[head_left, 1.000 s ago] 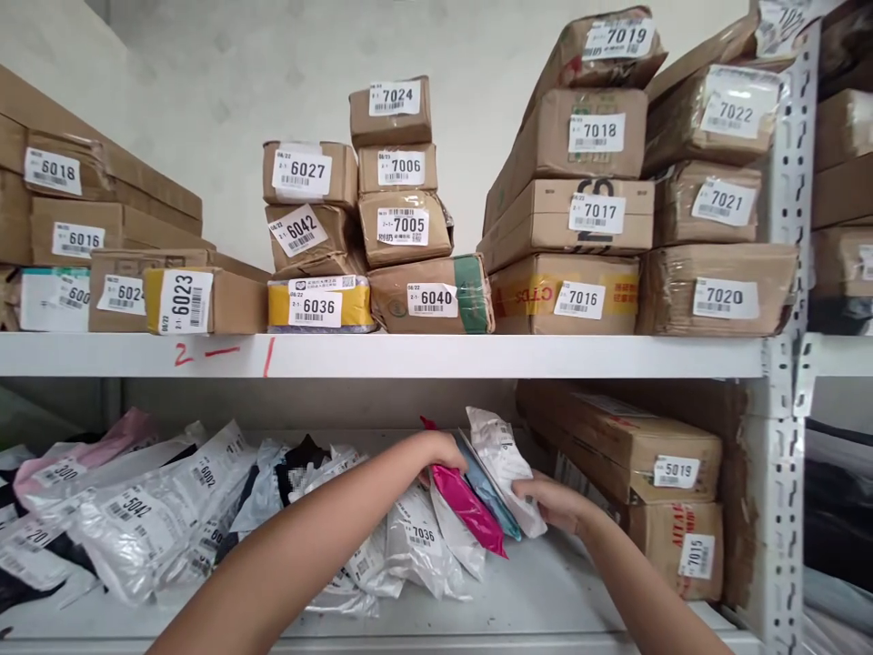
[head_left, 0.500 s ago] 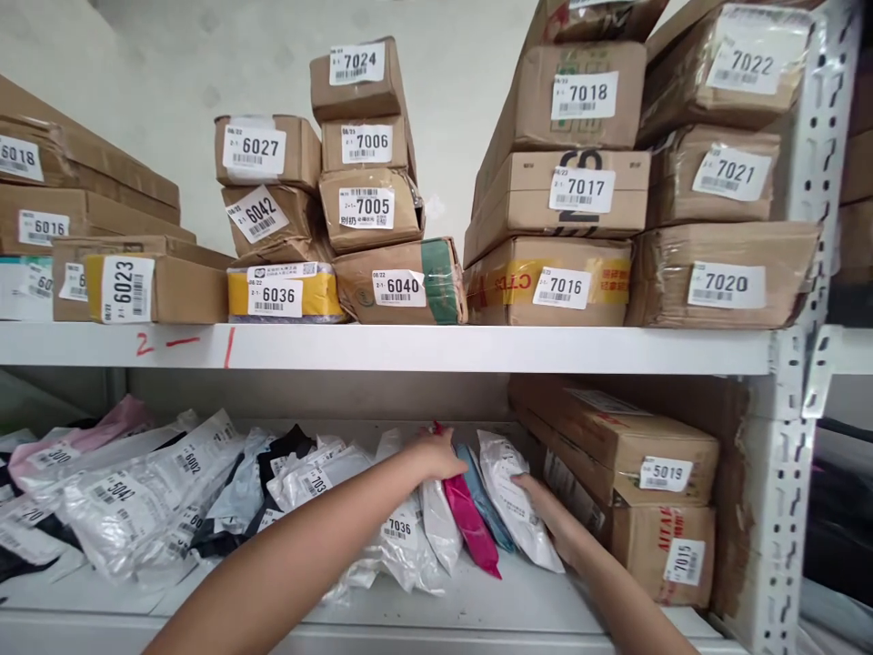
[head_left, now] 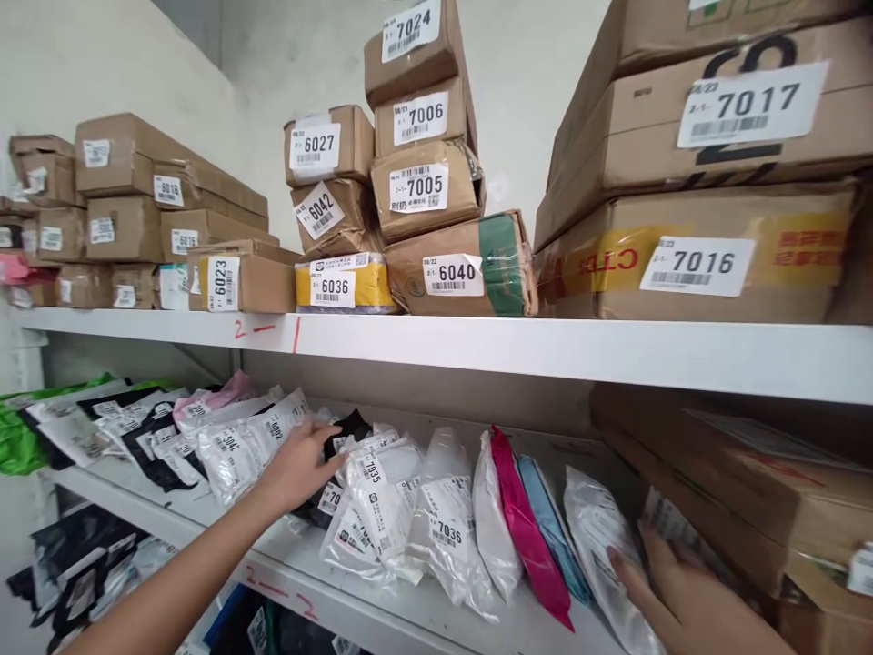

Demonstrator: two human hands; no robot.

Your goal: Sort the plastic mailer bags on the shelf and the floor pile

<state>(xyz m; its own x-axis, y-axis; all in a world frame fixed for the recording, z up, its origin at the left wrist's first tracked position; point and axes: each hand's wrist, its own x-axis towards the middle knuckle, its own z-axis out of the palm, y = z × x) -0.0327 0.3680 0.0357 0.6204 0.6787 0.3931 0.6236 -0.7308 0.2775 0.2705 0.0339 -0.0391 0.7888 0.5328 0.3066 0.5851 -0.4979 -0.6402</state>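
My left hand (head_left: 300, 466) reaches over the lower shelf with fingers spread, touching a white plastic mailer bag (head_left: 235, 446) and a black bag (head_left: 346, 428) in the row. My right hand (head_left: 675, 596) lies flat, fingers stretched, against a white mailer bag (head_left: 600, 537) at the right end of the row, beside a brown carton (head_left: 743, 473). Between the hands stand a pink bag (head_left: 522, 518), a blue bag (head_left: 549, 518) and a white bag labelled 7036 (head_left: 446, 523).
The upper shelf (head_left: 477, 341) carries stacked brown cartons with number labels, such as 6040 (head_left: 464, 268), 7016 (head_left: 696, 264) and 6023 (head_left: 238, 282). A green bag (head_left: 20, 437) lies at far left. More bags sit on a shelf below (head_left: 82, 564).
The view has swung left and closer. My left hand moved left from the pink bag to the bags near the black one. My right hand stays on the white bag at the right.
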